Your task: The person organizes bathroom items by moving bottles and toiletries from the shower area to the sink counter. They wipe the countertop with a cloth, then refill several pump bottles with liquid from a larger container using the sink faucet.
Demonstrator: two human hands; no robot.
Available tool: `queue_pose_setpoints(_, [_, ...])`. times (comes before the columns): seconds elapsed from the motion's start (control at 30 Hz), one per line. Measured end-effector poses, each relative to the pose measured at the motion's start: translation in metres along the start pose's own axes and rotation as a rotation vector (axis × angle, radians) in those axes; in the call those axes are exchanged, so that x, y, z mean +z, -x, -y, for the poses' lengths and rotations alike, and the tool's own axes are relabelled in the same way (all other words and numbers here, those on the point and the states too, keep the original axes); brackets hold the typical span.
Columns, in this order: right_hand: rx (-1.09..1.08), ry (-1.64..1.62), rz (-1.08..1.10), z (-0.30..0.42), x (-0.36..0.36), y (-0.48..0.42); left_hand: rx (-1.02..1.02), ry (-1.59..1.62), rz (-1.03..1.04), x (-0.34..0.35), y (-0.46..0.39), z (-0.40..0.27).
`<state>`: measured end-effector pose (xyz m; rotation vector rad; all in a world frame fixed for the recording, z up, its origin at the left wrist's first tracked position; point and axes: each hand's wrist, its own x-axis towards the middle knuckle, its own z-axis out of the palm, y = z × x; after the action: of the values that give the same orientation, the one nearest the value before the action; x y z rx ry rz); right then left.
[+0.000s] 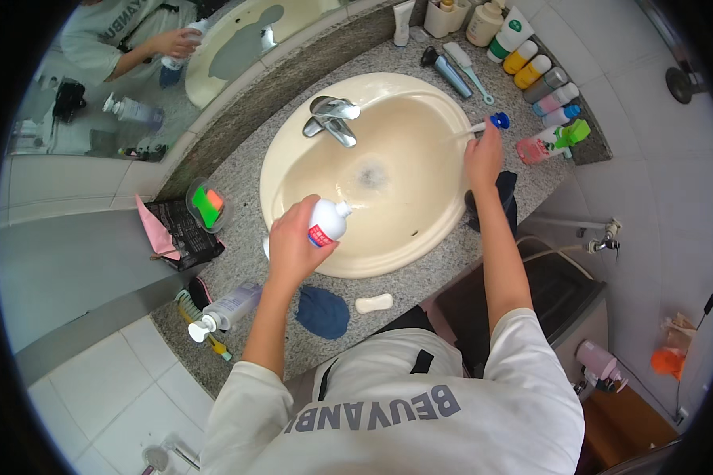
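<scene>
My left hand (297,243) is wrapped round a white plastic bottle (327,215) with a red label, tilted so its narrow neck points over the basin. At the right rim my right hand (485,157) pinches a small blue cap-like part (499,120) with a thin white stem (478,127). The stem's end is blurred over the basin's edge, so its exact kind is unclear. Between my hands lies the cream oval washbasin (276,172), with whitish water around the drain (369,176). A chrome faucet (333,119) stands on its back left rim.
Near my left forearm are a pump bottle (232,312), a folded blue cloth (322,313) and a bar of soap (374,303). Dark cloth (507,193) lies under my right wrist. An electric shaver (448,71), a brush (469,68) and several toiletry bottles (529,72) line the back right counter.
</scene>
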<state>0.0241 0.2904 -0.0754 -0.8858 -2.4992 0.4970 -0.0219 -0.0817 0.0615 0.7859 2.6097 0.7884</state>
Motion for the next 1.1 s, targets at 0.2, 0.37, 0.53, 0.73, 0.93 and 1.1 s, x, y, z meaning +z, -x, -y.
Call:
queue_pose_setpoints(0.2, [0.421,0.174,0.195,-0.030,0.011,-0.044,0.120,0.283,-0.039,0.005,0.016,-0.018])
queue_pose_setpoints(0.37, [0.405,0.049,0.190,-0.053,0.028,-0.048,0.249,0.294,-0.200,-0.006,0.031,-0.031])
queue_pose_setpoints(0.53, [0.488,-0.567,0.060,-0.030,0.007,-0.028,0.245,0.293,-0.273,-0.022,0.053,-0.039])
queue_pose_setpoints(0.73, [0.306,-1.569,-0.148,0.112,-0.118,0.043,0.111,0.406,-0.238,-0.018,0.065,-0.039])
queue_pose_setpoints(0.93, [0.138,-1.793,-0.191,0.204,-0.176,0.077,0.085,0.500,-0.206,-0.012,0.064,-0.053])
queue_pose_setpoints(1.1, [0.028,-1.713,0.000,0.226,-0.175,0.098,0.131,0.609,-0.235,-0.015,0.063,-0.063])
